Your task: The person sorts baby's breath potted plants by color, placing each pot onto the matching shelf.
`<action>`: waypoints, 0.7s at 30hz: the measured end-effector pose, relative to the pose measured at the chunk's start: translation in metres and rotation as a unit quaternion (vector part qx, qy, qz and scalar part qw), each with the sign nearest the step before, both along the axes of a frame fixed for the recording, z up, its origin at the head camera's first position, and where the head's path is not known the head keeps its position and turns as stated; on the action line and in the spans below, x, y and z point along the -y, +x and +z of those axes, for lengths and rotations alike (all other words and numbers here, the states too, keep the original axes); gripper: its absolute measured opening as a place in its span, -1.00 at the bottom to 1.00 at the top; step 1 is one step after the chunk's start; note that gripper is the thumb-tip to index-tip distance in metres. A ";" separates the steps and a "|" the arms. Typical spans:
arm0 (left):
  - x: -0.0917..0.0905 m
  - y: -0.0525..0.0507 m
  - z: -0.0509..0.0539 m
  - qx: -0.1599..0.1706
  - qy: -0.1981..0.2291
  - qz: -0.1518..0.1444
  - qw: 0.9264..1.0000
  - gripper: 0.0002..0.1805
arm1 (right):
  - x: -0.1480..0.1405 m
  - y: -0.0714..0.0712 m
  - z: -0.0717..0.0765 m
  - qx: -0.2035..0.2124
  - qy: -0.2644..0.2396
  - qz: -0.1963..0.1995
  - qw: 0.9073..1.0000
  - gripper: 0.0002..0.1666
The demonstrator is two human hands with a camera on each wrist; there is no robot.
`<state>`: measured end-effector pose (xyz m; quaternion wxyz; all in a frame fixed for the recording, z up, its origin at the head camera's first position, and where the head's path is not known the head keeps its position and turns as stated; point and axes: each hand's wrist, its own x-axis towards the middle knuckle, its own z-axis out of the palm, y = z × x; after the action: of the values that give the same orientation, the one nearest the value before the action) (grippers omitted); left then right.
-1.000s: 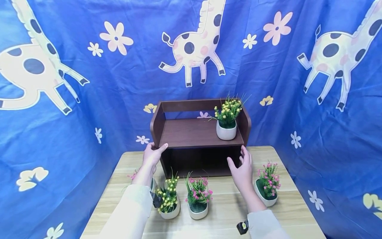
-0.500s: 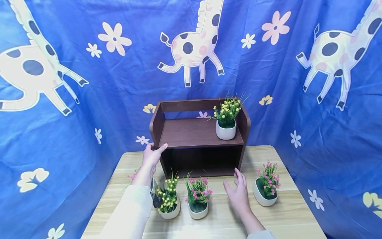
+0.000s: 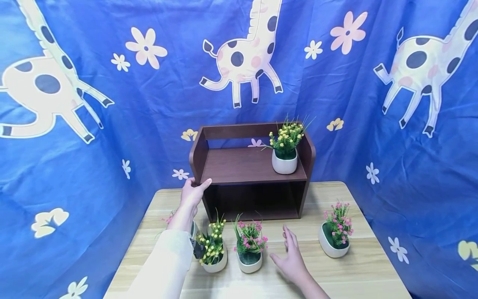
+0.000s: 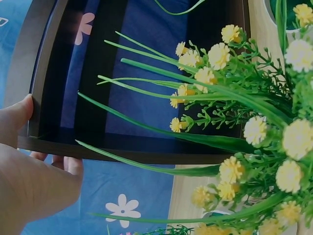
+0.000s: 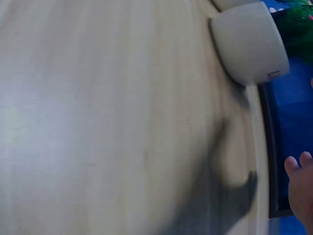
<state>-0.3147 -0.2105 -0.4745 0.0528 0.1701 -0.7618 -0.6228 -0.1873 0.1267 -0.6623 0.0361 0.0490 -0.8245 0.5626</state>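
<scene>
My left hand [image 3: 191, 196] grips the front left corner of a dark brown two-tier shelf [image 3: 233, 164]. Its thumb lies on the front edge in the left wrist view, and the other fingers reach around the side panel [image 4: 122, 152]. Over the table, my right hand [image 3: 290, 258] is spread with nothing in it, just right of a white pot of pink flowers [image 3: 249, 253]. Left of that pot is a pot of yellow flowers [image 3: 214, 253], close to my left wrist. Another pot of yellow flowers [image 3: 285, 161] stands on the shelf's upper tier at the right.
A pot of pink flowers [image 3: 336, 236] stands on the right of the wooden table [image 3: 358, 270]. More pink flowers [image 3: 169, 218] show at the left, mostly hidden by my left arm. A blue curtain [image 3: 168, 104] with giraffes hangs around the table.
My right hand has left the shelf's right side and moved down and toward the middle pot of pink flowers. The left hand keeps its grip on the shelf.
</scene>
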 end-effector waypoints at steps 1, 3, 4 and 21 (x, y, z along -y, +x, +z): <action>0.000 0.000 0.000 -0.001 0.001 0.000 1.000 -0.22 | 0.001 0.002 -0.002 -0.001 0.003 0.009 1.000 0.36; -0.001 0.000 0.000 -0.003 0.004 0.000 1.000 -0.22 | 0.002 0.005 -0.007 -0.001 0.014 0.027 1.000 0.38; -0.001 0.000 0.001 -0.002 0.004 -0.001 1.000 -0.22 | 0.003 0.007 -0.009 0.002 0.020 0.035 0.999 0.40; -0.002 0.000 0.000 -0.005 0.004 0.001 1.000 -0.22 | 0.026 0.018 -0.025 0.033 0.042 0.086 0.995 0.53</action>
<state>-0.3142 -0.2085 -0.4745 0.0562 0.1678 -0.7591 -0.6264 -0.1695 0.1004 -0.6876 -0.0413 0.1028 -0.8408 0.5299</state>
